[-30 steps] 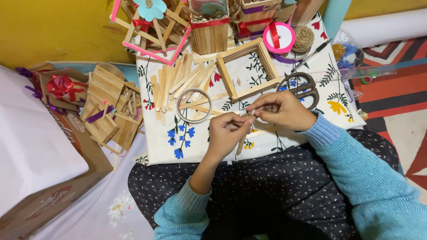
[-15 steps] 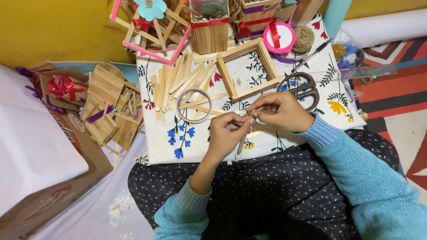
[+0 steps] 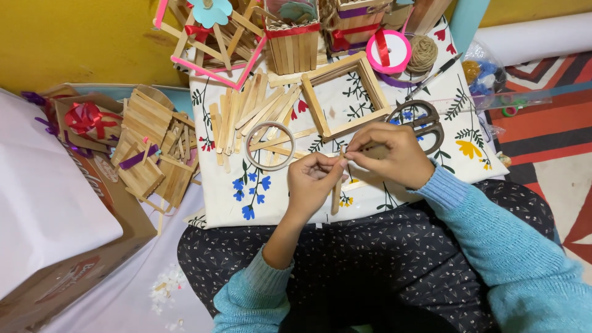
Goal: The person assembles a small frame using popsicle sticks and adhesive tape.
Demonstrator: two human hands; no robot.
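Sticks (image 3: 337, 185) are pinched upright between my left hand (image 3: 312, 180) and right hand (image 3: 390, 154), over the near cloth (image 3: 370, 111). Far from me one square frame (image 3: 345, 95) looks finished; many loose sticks (image 3: 246, 117) wait at left, unused.

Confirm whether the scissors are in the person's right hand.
No, the scissors lie on the floral cloth behind the right hand, which pinches a wooden stick together with the left hand.
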